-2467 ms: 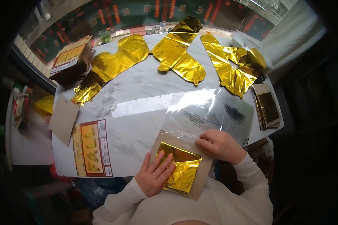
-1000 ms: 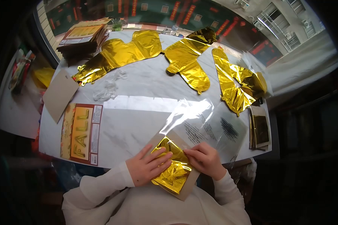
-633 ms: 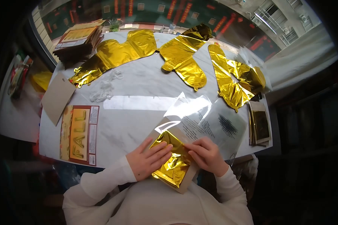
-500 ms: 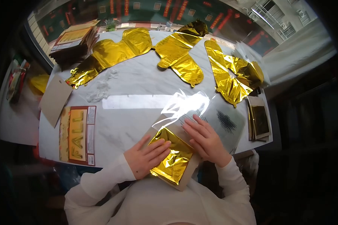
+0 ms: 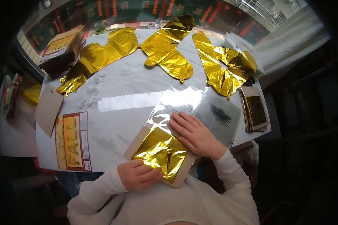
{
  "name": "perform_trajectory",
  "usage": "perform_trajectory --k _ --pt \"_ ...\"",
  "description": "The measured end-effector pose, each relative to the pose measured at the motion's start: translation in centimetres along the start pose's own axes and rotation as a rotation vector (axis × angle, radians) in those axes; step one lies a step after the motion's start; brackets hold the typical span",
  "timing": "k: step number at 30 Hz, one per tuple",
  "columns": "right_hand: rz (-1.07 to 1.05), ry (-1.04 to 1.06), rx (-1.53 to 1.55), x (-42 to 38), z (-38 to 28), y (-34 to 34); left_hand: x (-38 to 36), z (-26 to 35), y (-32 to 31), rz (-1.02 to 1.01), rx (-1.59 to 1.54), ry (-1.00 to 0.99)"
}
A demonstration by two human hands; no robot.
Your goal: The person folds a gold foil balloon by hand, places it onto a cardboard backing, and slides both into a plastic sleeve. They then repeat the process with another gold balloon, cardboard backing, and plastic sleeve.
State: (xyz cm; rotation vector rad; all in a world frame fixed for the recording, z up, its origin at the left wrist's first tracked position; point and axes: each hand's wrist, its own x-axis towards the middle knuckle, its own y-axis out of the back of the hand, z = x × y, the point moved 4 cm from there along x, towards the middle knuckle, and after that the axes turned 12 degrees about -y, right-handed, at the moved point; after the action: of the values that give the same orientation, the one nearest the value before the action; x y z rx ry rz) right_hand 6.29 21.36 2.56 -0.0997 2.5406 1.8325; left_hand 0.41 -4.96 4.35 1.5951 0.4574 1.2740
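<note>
A folded gold foil balloon [image 5: 157, 144] lies on a tilted cardboard sheet [image 5: 133, 147] near my body, at the table's front edge. Clear plastic, with bright glare on it, spreads over the sheet's far part. My left hand [image 5: 141, 175] is closed at the near left edge of the cardboard, fingers curled over its rim and the foil; the thumb is hidden. Flat on the clear plastic bag [image 5: 210, 105], just right of the foil, rests my right hand [image 5: 196, 135] with its fingers stretched out.
Unfolded gold foil balloons [image 5: 169, 56] lie along the table's far side. At left are a printed FALL card [image 5: 72, 142], a bare cardboard piece [image 5: 49, 110] and a stack of packages [image 5: 60, 48]. Folded foil on cards [image 5: 255, 108] sits at the right edge.
My left hand has moved from lying flat on the foil to the cardboard's near left edge, fingers now curled. My right hand has slid slightly left. The foil looks flatter.
</note>
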Motion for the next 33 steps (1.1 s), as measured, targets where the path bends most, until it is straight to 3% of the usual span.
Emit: perform_trajectory --k 15,17,22,27,33 --pt "-0.042 0.028 -0.073 -0.4 -1.0 -1.0 1.8 -0.4 -2.6 0.177 -0.109 0.197" --pt "-0.056 0.029 -0.068 -0.3 -1.3 -1.0 2.0 -1.4 -3.5 0.210 -0.480 0.530" --pt "-0.108 0.058 -0.015 -0.2 -1.8 -0.8 3.4 -1.6 -3.3 0.207 -0.141 0.271" --pt "-0.226 0.120 0.268 -0.4 -2.8 -0.1 4.2 -1.9 -4.8 0.215 0.029 0.274" --pt "-0.151 0.177 0.270 -0.4 -2.3 -0.8 4.4 -2.4 -4.8 0.254 0.090 0.315"
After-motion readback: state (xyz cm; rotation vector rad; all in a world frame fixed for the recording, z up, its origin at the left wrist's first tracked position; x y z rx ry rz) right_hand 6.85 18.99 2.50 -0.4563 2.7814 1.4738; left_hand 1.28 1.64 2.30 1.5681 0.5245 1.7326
